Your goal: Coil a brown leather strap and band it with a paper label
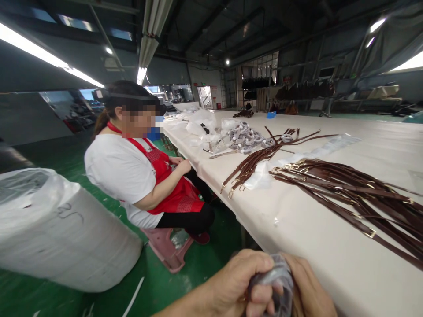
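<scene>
At the bottom edge of the head view, my left hand (pixel 243 284) and my right hand (pixel 309 290) both grip one small bundle in clear plastic wrap (pixel 276 279), dark inside. My hands hover just in front of the near edge of a long white table (pixel 297 220). A fan of brown leather straps with gold buckles (pixel 357 193) lies on the table to the right of my hands. A second, thinner bunch of brown straps (pixel 261 160) lies further back.
A co-worker in a white shirt and red apron (pixel 142 176) sits on a pink stool (pixel 167 248) at the table's left side. A large plastic-wrapped roll (pixel 56 229) lies on the green floor at left. Wrapped bundles (pixel 244 138) are piled further along the table.
</scene>
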The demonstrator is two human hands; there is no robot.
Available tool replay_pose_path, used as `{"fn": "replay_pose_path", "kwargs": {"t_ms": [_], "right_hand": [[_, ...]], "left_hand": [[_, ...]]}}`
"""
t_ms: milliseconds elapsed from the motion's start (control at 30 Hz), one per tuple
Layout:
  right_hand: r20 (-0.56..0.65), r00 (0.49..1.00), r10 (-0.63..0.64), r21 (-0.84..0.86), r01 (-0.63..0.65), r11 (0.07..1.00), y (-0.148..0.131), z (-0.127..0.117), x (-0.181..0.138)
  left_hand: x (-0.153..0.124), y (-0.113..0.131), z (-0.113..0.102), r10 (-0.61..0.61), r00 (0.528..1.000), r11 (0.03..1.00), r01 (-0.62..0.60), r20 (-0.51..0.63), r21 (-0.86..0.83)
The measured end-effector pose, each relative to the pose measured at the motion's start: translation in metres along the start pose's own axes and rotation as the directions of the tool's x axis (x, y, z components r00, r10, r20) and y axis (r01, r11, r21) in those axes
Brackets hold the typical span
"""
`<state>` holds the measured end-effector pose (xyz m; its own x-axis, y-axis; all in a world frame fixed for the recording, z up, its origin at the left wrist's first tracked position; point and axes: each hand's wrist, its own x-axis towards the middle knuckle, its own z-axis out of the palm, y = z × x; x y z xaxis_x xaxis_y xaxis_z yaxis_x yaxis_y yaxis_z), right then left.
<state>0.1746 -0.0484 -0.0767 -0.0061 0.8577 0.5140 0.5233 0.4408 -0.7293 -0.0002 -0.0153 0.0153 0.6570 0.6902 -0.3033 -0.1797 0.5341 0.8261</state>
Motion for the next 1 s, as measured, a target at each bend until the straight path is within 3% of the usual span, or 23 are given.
{"fn": "replay_pose_path", "kwargs": {"t_ms": [100,200,267,333,433,500,567,633,700,733,800,867,900,933,1000], "right_hand": [[0.214,0.974,0.072,0.255,-0.127,0.959,-0.005,-0.004,0.017],[0.464,0.867,0.184,0.399,-0.39,0.83,-0.011,-0.017,0.03],[0.532,0.806,0.261,0.428,-0.521,0.739,-0.014,-0.023,0.033],[0.551,0.777,0.305,0.457,-0.587,0.668,-0.017,-0.026,0.032],[0.554,0.758,0.344,0.512,-0.636,0.577,-0.022,-0.024,0.028],[0.563,0.742,0.364,0.558,-0.666,0.495,-0.026,-0.02,0.027],[0.588,0.709,0.389,0.585,-0.705,0.4,-0.028,-0.016,0.027],[0.613,0.674,0.412,0.58,-0.738,0.345,-0.03,-0.015,0.028],[0.631,0.65,0.423,0.547,-0.76,0.351,-0.031,-0.016,0.032],[0.648,0.636,0.419,0.522,-0.771,0.364,-0.032,-0.017,0.034],[0.695,0.583,0.42,0.429,-0.806,0.409,-0.034,-0.023,0.039],[0.735,0.502,0.456,0.256,-0.828,0.498,-0.035,-0.031,0.043],[0.736,0.474,0.483,0.147,-0.809,0.569,-0.036,-0.035,0.044],[0.716,0.483,0.504,0.04,-0.75,0.661,-0.036,-0.04,0.045],[0.666,0.601,0.443,-0.113,-0.505,0.856,-0.037,-0.05,0.044]], "left_hand": [[0.005,0.015,-0.001,0.005,0.997,0.985,-0.018,-0.073,-0.174],[0.006,0.034,-0.004,-0.033,0.999,0.884,0.009,-0.043,-0.468],[0.007,0.046,-0.004,0.023,0.999,0.792,-0.048,-0.049,-0.609],[0.01,0.055,-0.002,0.115,0.984,0.73,-0.176,-0.136,-0.66],[0.02,0.056,0.004,0.209,0.916,0.717,-0.381,-0.341,-0.584],[0.028,0.047,0.006,0.307,0.823,0.742,-0.522,-0.478,-0.422],[0.036,0.03,0.006,0.486,0.713,0.75,-0.637,-0.505,-0.177],[0.041,0.011,0.002,0.664,0.632,0.724,-0.677,-0.399,0.133],[0.045,-0.006,-0.005,0.765,0.613,0.616,-0.609,-0.196,0.501],[0.047,-0.012,-0.009,0.793,0.605,0.484,-0.555,-0.072,0.676],[0.049,-0.018,-0.016,0.778,0.59,0.094,-0.448,0.215,0.889],[0.05,-0.018,-0.022,0.655,0.602,-0.257,-0.391,0.457,0.884],[0.05,-0.016,-0.024,0.57,0.629,-0.358,-0.389,0.528,0.849],[0.05,-0.013,-0.027,0.482,0.667,-0.407,-0.403,0.568,0.82],[0.047,-0.007,-0.033,0.333,0.742,-0.411,-0.441,0.582,0.798]]}}
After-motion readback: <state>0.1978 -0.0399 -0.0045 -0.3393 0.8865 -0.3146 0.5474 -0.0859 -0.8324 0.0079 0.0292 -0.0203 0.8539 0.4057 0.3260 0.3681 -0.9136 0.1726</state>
